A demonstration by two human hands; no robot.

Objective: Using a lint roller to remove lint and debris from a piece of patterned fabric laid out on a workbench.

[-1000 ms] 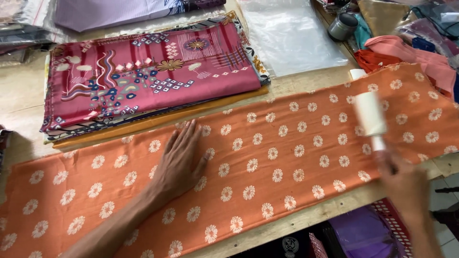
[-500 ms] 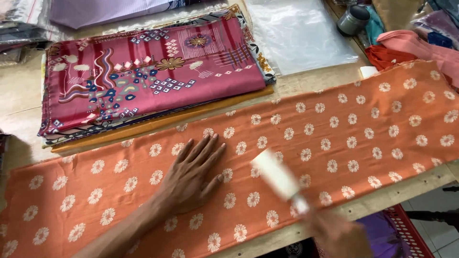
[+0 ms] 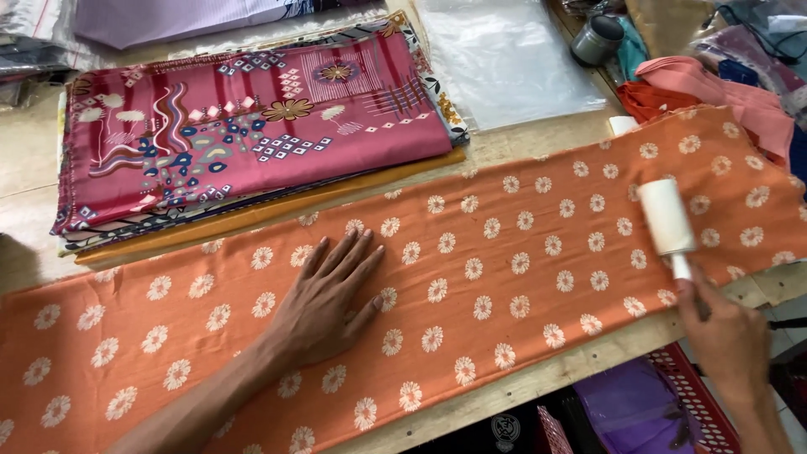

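A long orange cloth with white flowers (image 3: 504, 244) lies flat across the wooden table. My left hand (image 3: 324, 298) rests palm down on it, fingers spread, pressing the cloth near its middle. My right hand (image 3: 727, 340) grips the handle of a white lint roller (image 3: 666, 217) at the table's front right edge. The roller's head lies on the orange cloth near its right end.
A stack of folded cloths topped by a pink patterned one (image 3: 252, 134) sits behind the orange cloth. A clear plastic bag (image 3: 504, 59), a grey tape roll (image 3: 597, 38) and heaped pink and orange fabric (image 3: 714, 88) lie at the back right. A red basket (image 3: 689, 395) stands under the table.
My right hand has swept the lint roller from the cloth's middle back to its right end. My left hand has stayed pressed on the cloth.
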